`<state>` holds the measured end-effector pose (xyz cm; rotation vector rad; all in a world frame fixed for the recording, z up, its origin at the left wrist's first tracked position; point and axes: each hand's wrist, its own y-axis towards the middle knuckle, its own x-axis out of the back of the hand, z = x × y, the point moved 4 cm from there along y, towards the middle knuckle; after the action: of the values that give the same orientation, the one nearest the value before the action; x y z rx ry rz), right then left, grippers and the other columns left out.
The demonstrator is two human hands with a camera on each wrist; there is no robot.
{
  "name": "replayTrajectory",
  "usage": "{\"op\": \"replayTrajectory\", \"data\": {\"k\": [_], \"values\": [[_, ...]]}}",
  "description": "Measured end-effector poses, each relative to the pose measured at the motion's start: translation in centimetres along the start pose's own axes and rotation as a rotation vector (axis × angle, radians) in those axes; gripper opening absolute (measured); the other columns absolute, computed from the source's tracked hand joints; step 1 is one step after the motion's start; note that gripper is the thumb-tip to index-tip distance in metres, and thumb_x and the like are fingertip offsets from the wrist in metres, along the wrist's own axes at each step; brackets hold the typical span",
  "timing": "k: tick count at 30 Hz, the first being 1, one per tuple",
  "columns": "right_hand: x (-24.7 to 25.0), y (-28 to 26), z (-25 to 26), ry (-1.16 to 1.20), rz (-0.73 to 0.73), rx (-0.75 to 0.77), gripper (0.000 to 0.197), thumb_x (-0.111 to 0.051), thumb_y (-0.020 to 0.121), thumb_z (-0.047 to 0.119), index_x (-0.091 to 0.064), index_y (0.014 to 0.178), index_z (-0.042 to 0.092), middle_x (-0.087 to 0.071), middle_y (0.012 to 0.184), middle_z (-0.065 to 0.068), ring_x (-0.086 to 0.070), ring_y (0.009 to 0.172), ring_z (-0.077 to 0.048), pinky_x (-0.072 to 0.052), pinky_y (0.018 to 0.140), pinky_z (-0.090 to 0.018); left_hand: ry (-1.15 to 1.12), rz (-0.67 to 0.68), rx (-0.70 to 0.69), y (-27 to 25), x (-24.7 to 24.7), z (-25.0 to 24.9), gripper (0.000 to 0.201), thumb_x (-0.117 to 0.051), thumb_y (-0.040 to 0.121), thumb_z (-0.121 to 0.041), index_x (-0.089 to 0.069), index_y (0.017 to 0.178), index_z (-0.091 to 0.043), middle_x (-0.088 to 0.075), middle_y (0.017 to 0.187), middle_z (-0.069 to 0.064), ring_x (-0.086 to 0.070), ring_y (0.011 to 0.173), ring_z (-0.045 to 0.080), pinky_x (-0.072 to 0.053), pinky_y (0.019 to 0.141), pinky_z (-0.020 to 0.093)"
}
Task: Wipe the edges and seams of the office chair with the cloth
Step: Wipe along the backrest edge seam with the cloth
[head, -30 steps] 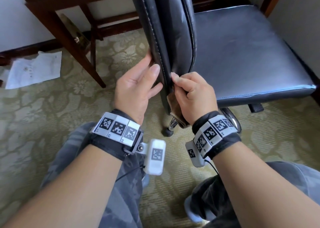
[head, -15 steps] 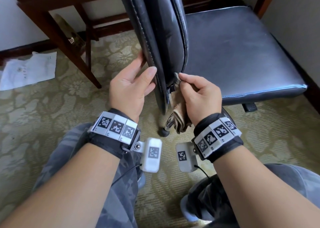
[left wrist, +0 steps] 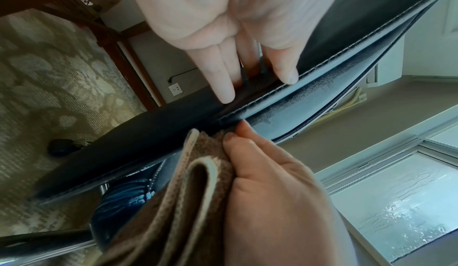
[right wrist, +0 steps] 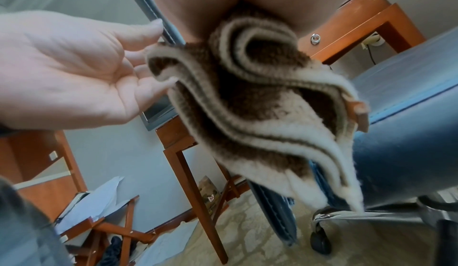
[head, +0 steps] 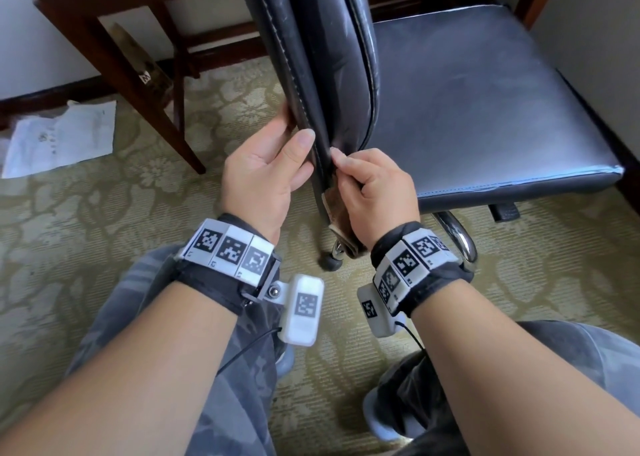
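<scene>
At backrest edge (head: 302, 85): R hand (head: 379, 194) pinches cloth (head: 333, 210), L hand (head: 259, 175) grips.

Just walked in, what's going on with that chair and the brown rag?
A person is cleaning a black office chair. Their left hand pinches the stitched side edge of the backrest, apparently to steady it. Their right hand grips a folded brown cloth and presses it against that same edge, low down. The wiping looks to be under way along the seam.

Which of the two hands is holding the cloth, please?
The right hand grips the brown cloth; the left hand holds only the edge of the chair back.
</scene>
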<state>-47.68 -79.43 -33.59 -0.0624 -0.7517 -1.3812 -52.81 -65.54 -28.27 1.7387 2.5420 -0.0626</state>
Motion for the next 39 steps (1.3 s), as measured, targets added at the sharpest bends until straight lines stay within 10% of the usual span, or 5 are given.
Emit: {"op": "replayTrajectory", "data": {"k": [8,12,20,31,39], "values": [[-0.3,-0.5,-1.8,-0.155,0.250,-0.143,0.029,-0.057,0.101,0.024,-0.074,0.123,0.032,-0.071,0.107,0.006,-0.066,0.102,-0.020,-0.050,0.095,-0.031,-0.002,-0.035,-0.004,0.2,0.2,0.7,0.042,-0.062,0.106,-0.021,-0.059,0.146,-0.013,-0.073,0.130,-0.004,-0.066,0.126,0.009,-0.055,0.106,0.042],[1.6,-0.8,-3.2,0.183,0.027,-0.392,0.024,-0.063,0.093,0.026,-0.079,0.109,0.035,-0.076,0.105,0.018,-0.069,0.105,-0.003,-0.053,0.100,-0.034,0.014,-0.041,0.004,0.3,0.2,0.7,0.042,-0.062,0.105,-0.023,-0.060,0.147,-0.015,-0.073,0.131,-0.009,-0.065,0.125,0.005,-0.056,0.105,0.040],[1.3,-0.3,0.1,0.158,-0.018,-0.086,0.026,-0.065,0.097,0.015,-0.078,0.115,0.028,-0.073,0.101,0.015,-0.066,0.101,-0.001,-0.050,0.095,-0.020,0.018,-0.049,0.005,0.4,0.3,1.1,0.040,-0.062,0.106,-0.024,-0.062,0.144,-0.014,-0.074,0.129,-0.003,-0.066,0.126,0.011,-0.055,0.106,0.046],[-1.1,-0.8,-2.5,-0.052,0.159,-0.085,0.026,-0.062,0.099,0.019,-0.076,0.118,0.029,-0.069,0.099,0.009,-0.065,0.095,-0.012,-0.044,0.087,-0.015,-0.001,-0.067,0.027,0.6,0.2,1.5,0.039,-0.060,0.106,-0.020,-0.061,0.144,-0.013,-0.077,0.116,-0.017,-0.068,0.118,0.002,-0.057,0.102,0.036],[2.8,-1.3,-4.7,0.179,0.031,-0.489,0.019,-0.066,0.093,0.023,-0.079,0.103,0.033,-0.076,0.091,0.019,-0.071,0.089,-0.001,-0.058,0.091,-0.034,-0.078,-0.004,0.195,0.6,1.1,3.3,0.044,-0.065,0.102,-0.037,-0.064,0.140,-0.014,-0.072,0.132,-0.005,-0.064,0.130,0.014,-0.058,0.102,0.041]]}}
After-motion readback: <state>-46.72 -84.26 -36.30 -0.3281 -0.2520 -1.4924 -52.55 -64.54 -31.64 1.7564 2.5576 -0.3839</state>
